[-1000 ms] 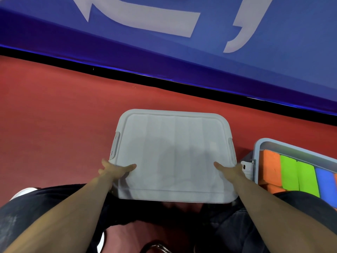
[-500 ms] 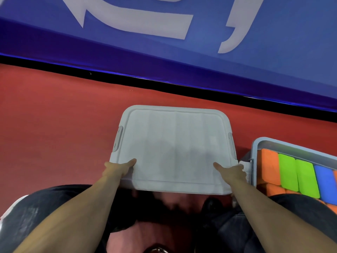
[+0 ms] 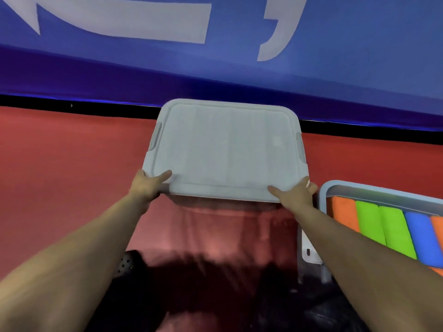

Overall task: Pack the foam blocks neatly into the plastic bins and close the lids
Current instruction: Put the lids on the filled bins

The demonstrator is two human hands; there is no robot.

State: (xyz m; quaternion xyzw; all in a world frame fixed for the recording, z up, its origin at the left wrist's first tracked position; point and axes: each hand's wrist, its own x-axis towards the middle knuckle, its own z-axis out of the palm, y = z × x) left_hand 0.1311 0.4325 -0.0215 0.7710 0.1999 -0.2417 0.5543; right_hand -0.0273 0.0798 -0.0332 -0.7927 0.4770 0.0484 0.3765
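Note:
A pale grey bin with its lid [image 3: 227, 149] on is in the middle of the view, over the red floor. Below the lid its see-through front wall [image 3: 227, 226] shows the floor behind it. My left hand [image 3: 149, 184] grips the near left corner, thumb on top of the lid. My right hand [image 3: 296, 194] grips the near right corner the same way, fingers curled over the edge. A second bin [image 3: 359, 188] stands open at the right, holding orange [image 3: 344, 212], green [image 3: 381, 224] and blue [image 3: 424, 236] foam blocks side by side.
A blue wall [image 3: 335, 80] with large white letters rises behind the bin, above a black strip [image 3: 72, 104]. The red floor [image 3: 60, 176] spreads to the left. A white latch [image 3: 309, 252] hangs on the open bin's left end. A dark perforated shoe [image 3: 125, 262] and my dark trousers fill the bottom.
The lidded bin has moved away from me toward the blue wall, with both hands still at its near corners. My arms are stretched out further.

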